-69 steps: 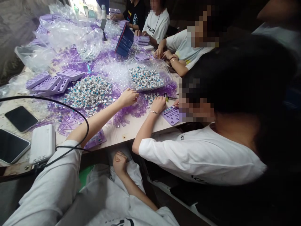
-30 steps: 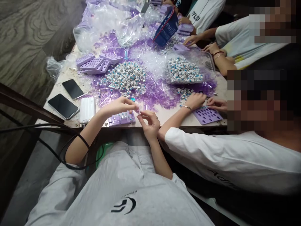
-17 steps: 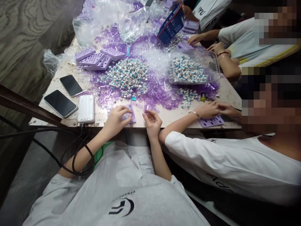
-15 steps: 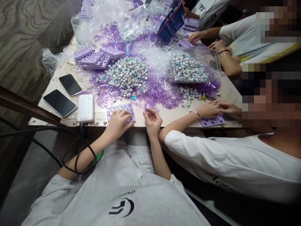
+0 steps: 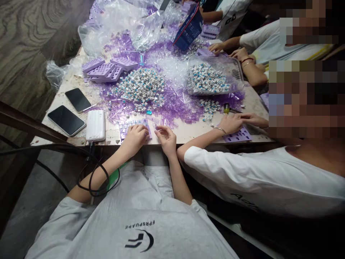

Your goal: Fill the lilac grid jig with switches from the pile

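My left hand [image 5: 136, 136] rests curled on a small purple tray [image 5: 126, 128] at the table's near edge, fingertips pressing a spot on it. My right hand [image 5: 165, 136] sits just right of the tray, fingers pinched on something I cannot make out. Beyond the tray lies a big heap of white and blue small parts [image 5: 141, 88] on a litter of clear purple plastic pieces [image 5: 178, 108].
Two phones [image 5: 66, 119] and a white power bank [image 5: 95, 125] lie at the left. Empty purple trays [image 5: 106, 68] are stacked behind. A neighbour's hands [image 5: 231, 124] work a purple tray [image 5: 239, 135] to my right. Plastic bags and other workers fill the far end.
My left hand came back from the heap, met the right hand above the edge, then dropped onto the purple tray. The right hand rose from my lap to the table edge.
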The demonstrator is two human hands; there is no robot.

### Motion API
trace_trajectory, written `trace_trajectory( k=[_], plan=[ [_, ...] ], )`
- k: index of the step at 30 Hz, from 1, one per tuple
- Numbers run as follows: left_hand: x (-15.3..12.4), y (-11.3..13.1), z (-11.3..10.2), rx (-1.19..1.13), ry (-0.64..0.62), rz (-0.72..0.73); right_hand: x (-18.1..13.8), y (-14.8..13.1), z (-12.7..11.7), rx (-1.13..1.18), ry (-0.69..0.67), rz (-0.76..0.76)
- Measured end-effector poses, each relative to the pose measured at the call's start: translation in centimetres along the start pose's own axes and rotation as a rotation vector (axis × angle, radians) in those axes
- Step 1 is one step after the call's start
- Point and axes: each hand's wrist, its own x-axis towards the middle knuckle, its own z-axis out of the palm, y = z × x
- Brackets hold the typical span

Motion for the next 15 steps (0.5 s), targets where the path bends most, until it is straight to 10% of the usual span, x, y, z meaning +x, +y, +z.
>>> trace_trajectory(
  k=[15],
  plan=[
    [0.41,0.3,-0.59,0.186,-0.034,0.121,0.11,-0.08,0.06,0.022,0.026,-0.003]
  ],
)
